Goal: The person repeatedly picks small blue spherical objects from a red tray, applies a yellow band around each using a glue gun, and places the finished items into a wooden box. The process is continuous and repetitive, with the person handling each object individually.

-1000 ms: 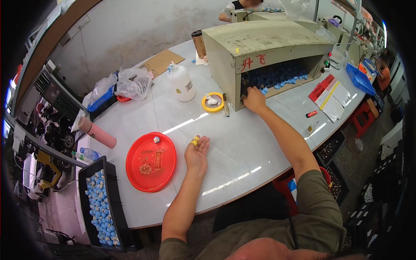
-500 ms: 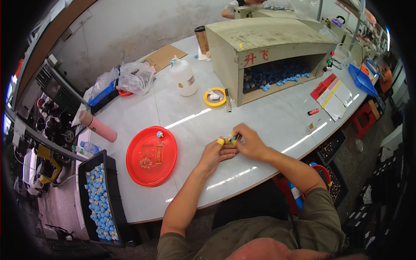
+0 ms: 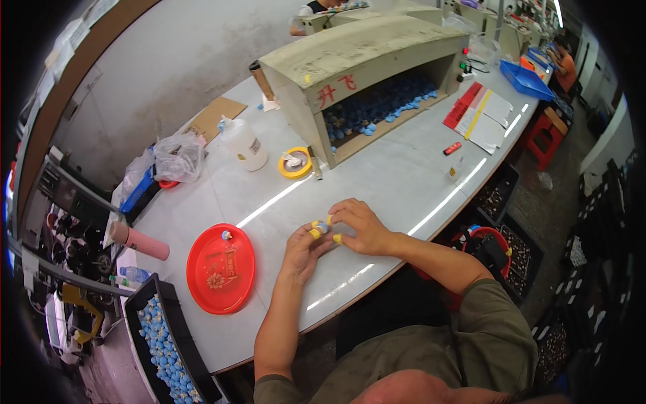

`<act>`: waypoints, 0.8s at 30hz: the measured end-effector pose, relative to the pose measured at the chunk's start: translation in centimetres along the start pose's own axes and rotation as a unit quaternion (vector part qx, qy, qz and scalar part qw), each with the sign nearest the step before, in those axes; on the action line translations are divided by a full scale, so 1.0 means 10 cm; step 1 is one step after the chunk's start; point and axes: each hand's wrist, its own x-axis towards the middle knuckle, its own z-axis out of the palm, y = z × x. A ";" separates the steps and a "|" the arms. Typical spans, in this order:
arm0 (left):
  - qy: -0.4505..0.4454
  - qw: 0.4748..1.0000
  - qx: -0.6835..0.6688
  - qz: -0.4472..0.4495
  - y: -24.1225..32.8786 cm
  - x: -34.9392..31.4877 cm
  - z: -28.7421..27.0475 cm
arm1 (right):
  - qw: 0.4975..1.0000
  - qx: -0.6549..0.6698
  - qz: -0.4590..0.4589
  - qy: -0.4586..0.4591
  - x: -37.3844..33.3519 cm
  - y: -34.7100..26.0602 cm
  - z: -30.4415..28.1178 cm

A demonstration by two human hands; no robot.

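Observation:
My left hand (image 3: 303,250) and my right hand (image 3: 357,226) meet over the white table (image 3: 404,175), fingertips pressed together around a small blue and yellow piece (image 3: 322,229). Yellow caps cover several fingertips. To the left lies a red round tray (image 3: 222,269) with one small blue piece (image 3: 227,235) near its far rim. Behind my hands stands a beige box shelter (image 3: 363,57) open at the front, with a heap of blue pieces (image 3: 383,108) inside.
A yellow tape roll (image 3: 295,163), a white bottle (image 3: 242,143) and a plastic bag (image 3: 178,156) sit at the back left. A black crate of pale blue pieces (image 3: 165,350) stands at lower left. Red-and-white papers (image 3: 481,111) lie to the right. Another person works far behind.
My right hand came back from inside the box to join my left hand. Both hands now close together on the small piece, slightly nearer me than before.

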 end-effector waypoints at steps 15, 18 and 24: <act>0.028 0.998 0.046 -0.012 -0.05 0.04 0.08 | 0.830 -0.336 0.375 0.239 -1.00 1.29 -1.71; 0.013 0.997 0.075 -0.019 -0.05 0.04 0.05 | 0.913 -0.078 0.331 0.225 -0.77 1.13 -1.28; -0.011 0.994 0.099 -0.048 -0.03 0.03 -0.01 | 0.983 0.014 0.180 -0.020 -0.19 0.17 -0.43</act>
